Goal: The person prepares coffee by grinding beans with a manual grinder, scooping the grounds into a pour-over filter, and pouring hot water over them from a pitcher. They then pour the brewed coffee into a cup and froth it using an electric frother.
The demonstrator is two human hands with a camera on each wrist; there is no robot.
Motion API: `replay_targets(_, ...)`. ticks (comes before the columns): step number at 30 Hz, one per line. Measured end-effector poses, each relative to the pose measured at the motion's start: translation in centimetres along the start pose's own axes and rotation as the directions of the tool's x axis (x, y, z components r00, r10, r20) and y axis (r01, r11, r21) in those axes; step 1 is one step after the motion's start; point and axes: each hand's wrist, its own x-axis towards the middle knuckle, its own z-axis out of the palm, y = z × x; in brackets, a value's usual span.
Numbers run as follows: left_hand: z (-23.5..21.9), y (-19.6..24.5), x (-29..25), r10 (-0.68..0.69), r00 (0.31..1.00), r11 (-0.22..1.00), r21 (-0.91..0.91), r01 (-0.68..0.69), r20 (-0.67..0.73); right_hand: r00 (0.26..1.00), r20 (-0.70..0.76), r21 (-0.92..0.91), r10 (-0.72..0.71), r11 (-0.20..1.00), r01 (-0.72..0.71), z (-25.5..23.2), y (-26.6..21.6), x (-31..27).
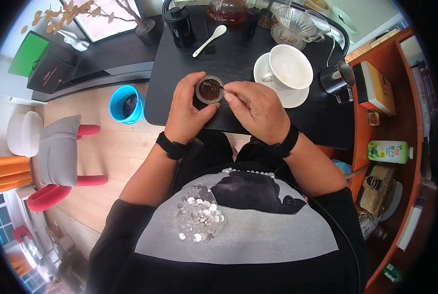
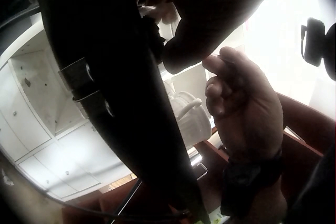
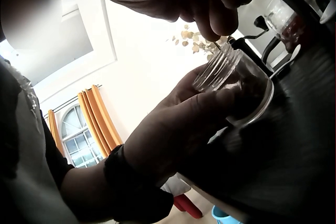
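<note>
My left hand (image 1: 187, 100) grips a small clear glass jar (image 1: 209, 96) over the near part of the black table (image 1: 224, 62), thumb and fingers curled round its sides. Dark brown contents (image 1: 208, 89) show through the jar's open mouth. In the right wrist view the threaded neck of the glass jar (image 3: 215, 71) is uncovered. My right hand (image 1: 260, 110) pinches a thin dark stick-like handle (image 1: 219, 86) between thumb and fingertips, just right of the jar. The handle's lower end reaches into the jar mouth; its tip is hidden there.
Right of my hands a white cup (image 1: 297, 66) stands on a saucer (image 1: 293, 100), with a metal pitcher (image 1: 330, 81) beyond. Behind lie a white spoon (image 1: 210, 40), a black grinder (image 1: 179, 27), a glass pot (image 1: 226, 12) and a ribbed glass dripper (image 1: 292, 23). A blue bin (image 1: 116, 108) stands left.
</note>
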Motion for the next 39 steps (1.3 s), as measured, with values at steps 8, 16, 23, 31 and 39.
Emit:
replay_targets(8, 0.1, -0.1, -0.1, -0.010, 1.000, 1.000, -0.001, 0.010, -0.002, 0.999, 0.003, 0.074, 0.050, 0.996, -0.050, 0.5, 0.1, -0.1)
replay_targets(16, 0.0, 0.0, -0.1, 0.004, 1.000, 1.000, -0.011, -0.004, 0.001, 0.939, 0.043, 0.376, 0.341, 0.865, -0.332, 0.6, 0.5, -0.8)
replay_targets(23, -0.1, 0.1, -0.1, -0.001, 1.000, 1.000, 0.008, 0.001, 0.008, 0.861, 0.084, 0.610, 0.502, 0.657, -0.443, 0.1, 1.3, -1.6)
replay_targets(31, 0.0, -0.1, -0.1, -0.015, 1.000, 1.000, -0.010, 0.015, -0.003, 0.815, 0.112, 0.712, 0.568, 0.527, -0.465, -0.6, 1.6, -2.1)
replay_targets(39, -0.1, 0.2, -0.1, -0.034, 0.999, 0.999, -0.004, 0.034, 0.005, 0.828, 0.121, 0.708, 0.547, 0.538, -0.458, -0.7, 1.5, -2.5)
